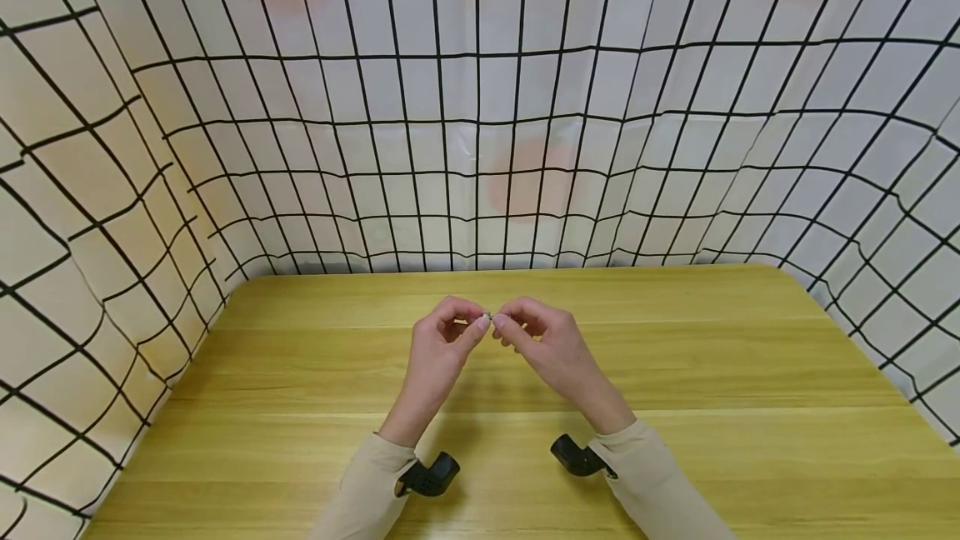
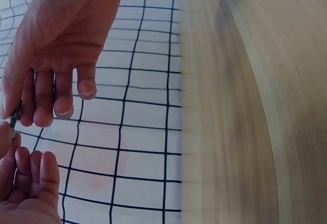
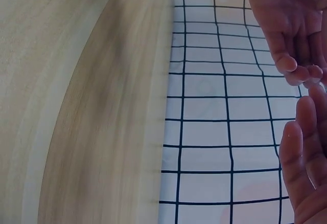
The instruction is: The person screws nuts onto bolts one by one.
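Above the wooden table, a tiny dark and silvery piece (image 1: 487, 317) is held between the fingertips of both hands; its exact kind is too small to tell. My left hand (image 1: 447, 342) pinches it from the left side, thumb against forefinger. From the other side, my right hand (image 1: 546, 346) pinches it with thumb and finger, and the fingertips of the two hands nearly meet. The left wrist view catches the small piece (image 2: 16, 120) at its left edge, partly covered by fingers. In the right wrist view both hands show at the right edge, and the piece is out of sight.
A yellowish wooden table (image 1: 300, 407) lies beneath the hands. White sheeting with a black grid (image 1: 420, 140) stands behind it and along both sides. Black camera mounts (image 1: 431, 475) sit at the cuffs of the beige sleeves (image 1: 652, 473).
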Demonstrator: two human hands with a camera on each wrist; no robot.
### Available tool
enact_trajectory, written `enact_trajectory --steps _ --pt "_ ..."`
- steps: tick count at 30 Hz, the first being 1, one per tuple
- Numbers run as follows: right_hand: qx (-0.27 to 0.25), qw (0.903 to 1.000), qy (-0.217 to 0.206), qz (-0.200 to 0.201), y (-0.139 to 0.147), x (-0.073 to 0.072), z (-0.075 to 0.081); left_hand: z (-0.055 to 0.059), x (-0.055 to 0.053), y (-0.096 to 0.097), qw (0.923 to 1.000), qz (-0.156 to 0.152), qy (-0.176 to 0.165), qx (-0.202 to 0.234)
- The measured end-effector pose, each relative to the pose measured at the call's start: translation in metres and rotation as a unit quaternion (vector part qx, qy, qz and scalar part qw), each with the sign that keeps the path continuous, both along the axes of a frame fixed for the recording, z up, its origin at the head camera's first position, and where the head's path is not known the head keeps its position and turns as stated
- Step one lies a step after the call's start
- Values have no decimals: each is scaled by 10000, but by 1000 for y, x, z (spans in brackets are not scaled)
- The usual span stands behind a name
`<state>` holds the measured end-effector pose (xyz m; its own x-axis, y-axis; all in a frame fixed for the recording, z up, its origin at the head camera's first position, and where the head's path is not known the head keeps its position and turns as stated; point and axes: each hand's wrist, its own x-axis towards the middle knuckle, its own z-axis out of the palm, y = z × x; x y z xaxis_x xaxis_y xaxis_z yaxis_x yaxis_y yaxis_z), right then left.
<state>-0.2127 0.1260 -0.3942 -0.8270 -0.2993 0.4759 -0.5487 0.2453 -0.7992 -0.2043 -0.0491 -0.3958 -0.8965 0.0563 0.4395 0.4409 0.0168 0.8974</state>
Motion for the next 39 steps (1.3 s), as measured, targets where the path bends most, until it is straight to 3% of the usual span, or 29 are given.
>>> enact_trajectory --steps 5,15,20,26,33,37,39 --pt "41 10000 19 -17 1 -1 0 0 0 1 9999 37 -98 8" --pt "-29 9980 627 90 3 -2 3 1 -1 1 9999 82 -75 70" --pt "-65 9975 700 94 1 -2 3 -1 -1 1 10000 5 -30 36" --pt "-15 9986 524 71 0 -2 1 0 1 1 9998 98 -163 18" --pt "-22 10000 6 -36 0 -1 0 25 18 4 9999 -62 -117 -10" --pt "-12 9999 -118 -32 0 -1 1 26 19 5 9999 -45 -115 -50" --pt "25 9999 -132 -63 1 -1 0 20 15 5 9998 -21 -175 -63"
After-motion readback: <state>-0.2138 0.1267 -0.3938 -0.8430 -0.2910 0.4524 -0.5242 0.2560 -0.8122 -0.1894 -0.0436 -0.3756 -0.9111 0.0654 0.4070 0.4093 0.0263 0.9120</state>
